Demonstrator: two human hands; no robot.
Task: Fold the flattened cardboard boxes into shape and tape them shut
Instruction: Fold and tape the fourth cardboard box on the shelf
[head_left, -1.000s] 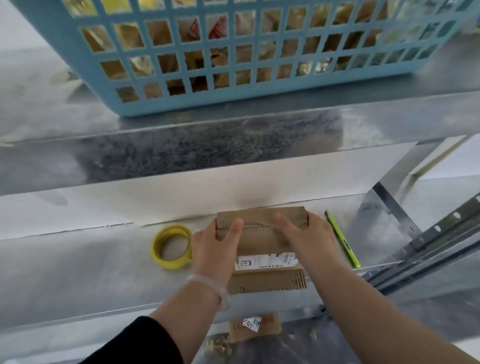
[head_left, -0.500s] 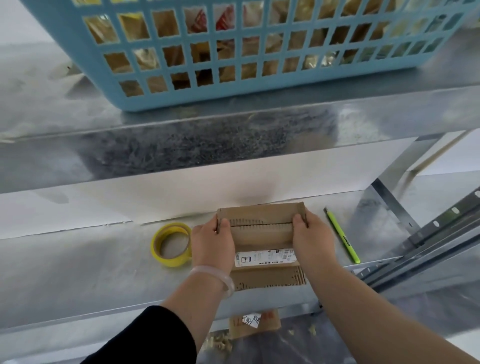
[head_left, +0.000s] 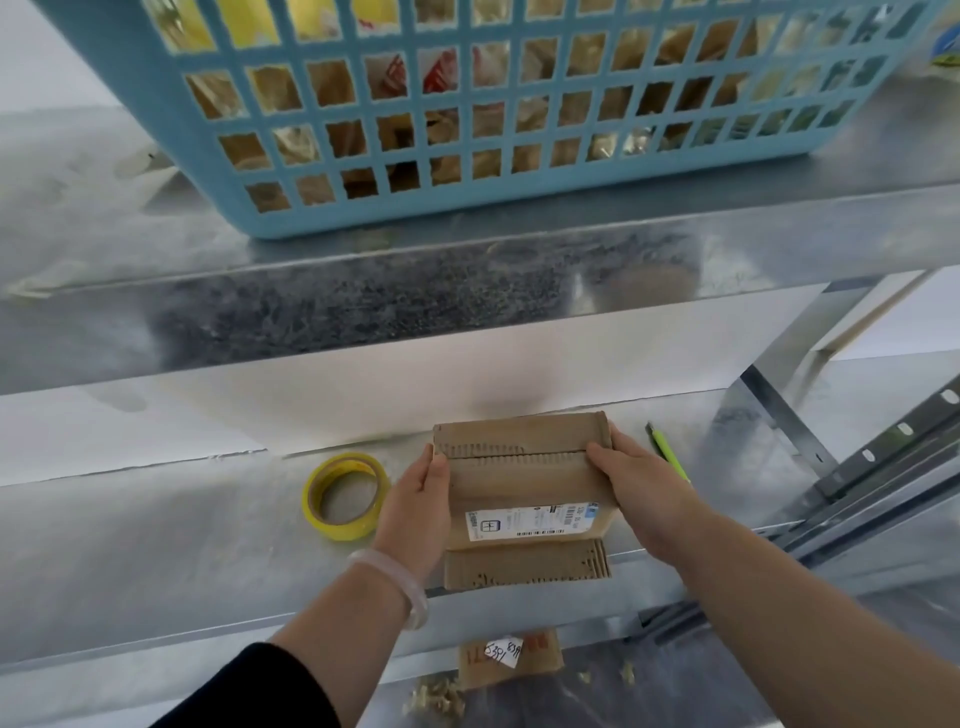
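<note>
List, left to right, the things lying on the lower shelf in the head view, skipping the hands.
yellow tape roll → cardboard box → slim green tool

Metal shelf (head_left: 156, 545): box (head_left: 524, 483), tape roll (head_left: 343, 530), pen (head_left: 670, 457).

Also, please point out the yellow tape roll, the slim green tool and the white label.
yellow tape roll (head_left: 343, 531): head view, ring's near wall.
slim green tool (head_left: 665, 448): head view, mid shaft.
white label (head_left: 530, 521): head view, its centre, on the cardboard box (head_left: 519, 483).

Black sleeve (head_left: 249, 691) and pale translucent bangle (head_left: 408, 590) behind the left hand (head_left: 415, 512).
</note>
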